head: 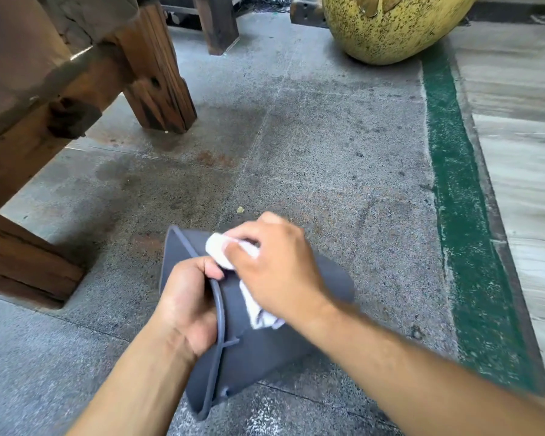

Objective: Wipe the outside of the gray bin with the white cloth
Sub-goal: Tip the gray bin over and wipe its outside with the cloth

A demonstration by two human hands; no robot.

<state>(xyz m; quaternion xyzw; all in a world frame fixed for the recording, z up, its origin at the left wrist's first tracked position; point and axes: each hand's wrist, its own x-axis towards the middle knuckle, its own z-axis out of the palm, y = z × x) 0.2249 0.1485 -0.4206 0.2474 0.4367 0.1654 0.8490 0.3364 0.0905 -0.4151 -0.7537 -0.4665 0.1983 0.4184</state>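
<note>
Left hand [186, 305]: clenched on gray bin [265, 350] rim, bin tilted | Right hand [276, 265]: pressing bunched white cloth [221, 250] against bin's outer wall

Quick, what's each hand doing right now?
Left hand: closed on the rim of the gray bin.
Right hand: closed on the white cloth, pressing it against the bin's outside.

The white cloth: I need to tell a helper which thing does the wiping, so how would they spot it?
Start at the gray bin tipped on its side over the concrete floor. The right hand presses the white cloth against its outer wall. It is the only soft, crumpled white thing there.
</note>
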